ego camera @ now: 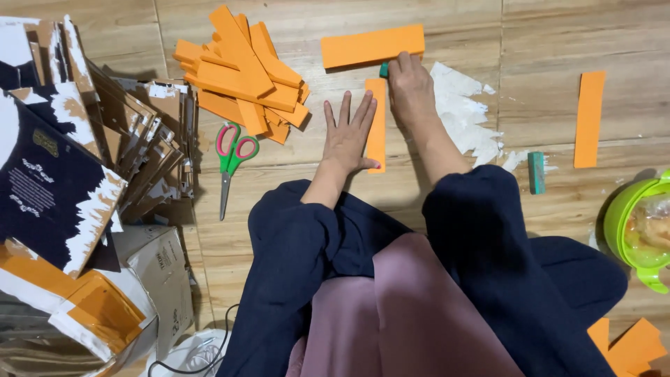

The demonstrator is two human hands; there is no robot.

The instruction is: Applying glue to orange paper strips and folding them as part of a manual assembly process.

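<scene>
On the wooden floor [447,167] just ahead of my knees lies a narrow orange paper strip [377,132], running straight away from me. My left hand [349,132] lies flat beside it, fingers spread, with the thumb and the edge of the palm pressing on the strip's near end; that grip is open, pinching nothing. My right hand [410,87] sits at the strip's far end, its grip pressed together around a small green stick [384,70] whose tip pokes out by my fingers.

Just beyond that hand lies a wider orange rectangle [373,46], set crosswise and touching my fingertips. To the right of my forearm is a patch of torn white paper [460,112]. Farther right lie a second green stick [536,172] and another orange strip [590,119], well apart from my hands. A green lidded bowl [631,223] stands at the right edge.

To the left are scissors with green and pink handles [230,164], beneath a loose heap of orange strips [244,73]. Stacked torn cardboard [91,146] fills the left side.
</scene>
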